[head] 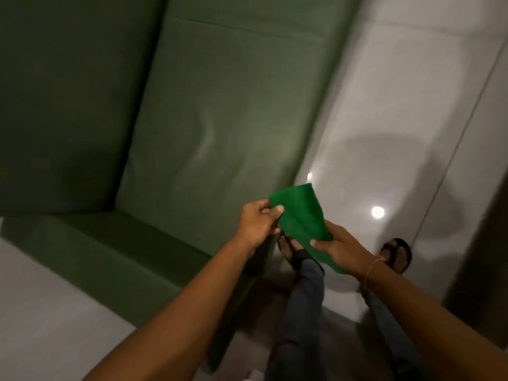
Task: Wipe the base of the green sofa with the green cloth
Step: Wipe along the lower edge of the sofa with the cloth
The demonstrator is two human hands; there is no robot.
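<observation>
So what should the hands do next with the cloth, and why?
Probably bunch the green cloth into one hand and bend down toward the green sofa. Right now the left hand and right hand both pinch it in the air above the floor, so it touches nothing yet.

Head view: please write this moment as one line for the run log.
left hand: pinching bright green cloth | right hand: gripping same cloth | cloth: in air, off dark green sofa | wiping: not started

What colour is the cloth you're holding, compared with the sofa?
Bright green cloth, plain; the sofa is a duller olive green. Head view.
</observation>
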